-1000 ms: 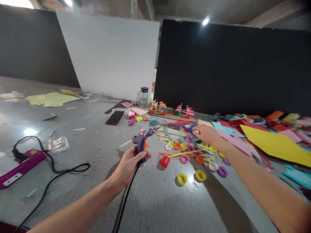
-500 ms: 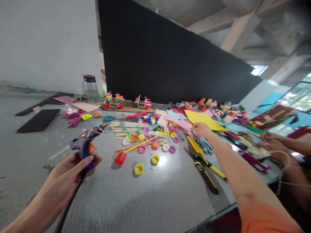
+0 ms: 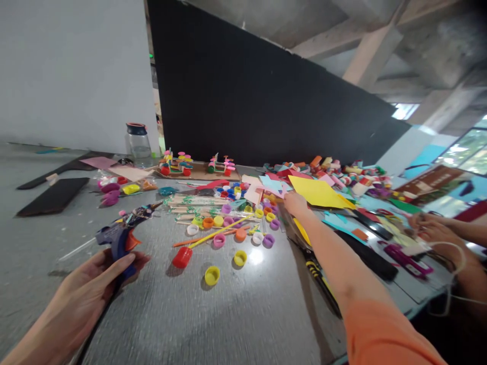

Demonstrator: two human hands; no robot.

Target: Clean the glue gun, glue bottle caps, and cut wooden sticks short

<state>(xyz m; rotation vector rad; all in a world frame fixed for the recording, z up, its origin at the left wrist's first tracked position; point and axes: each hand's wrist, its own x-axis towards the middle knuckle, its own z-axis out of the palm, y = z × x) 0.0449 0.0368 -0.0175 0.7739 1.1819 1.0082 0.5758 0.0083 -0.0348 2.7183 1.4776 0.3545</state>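
Note:
My left hand [image 3: 102, 284] is wrapped round the handle of a purple-blue hot glue gun [image 3: 117, 241] with an orange trigger. A glue stick [image 3: 76, 248] sticks out of its back, and its nozzle points to the right, over the table. My right hand [image 3: 296, 204] reaches far across, its fingers curled down at the edge of pink paper [image 3: 272, 189], beside a yellow sheet [image 3: 319, 192]. What those fingers hold, if anything, is hidden. Under my right forearm lie black-and-yellow pliers [image 3: 317, 276], partly covered.
Bottle caps [image 3: 212, 276], a red cap on a yellow stick [image 3: 182, 257] and bundled wooden sticks [image 3: 198, 204] lie mid-table. Small built models [image 3: 177, 165] and a glass jar [image 3: 138, 144] stand behind. A black slab [image 3: 53, 196] lies left. At right, another person's hands [image 3: 433, 228] work near a magenta tool [image 3: 409, 261].
My right hand has moved left from the yellow sheet's edge towards the pink paper, and my forearm now covers the scissors. The glue gun stays in my left hand, slightly lower left in view.

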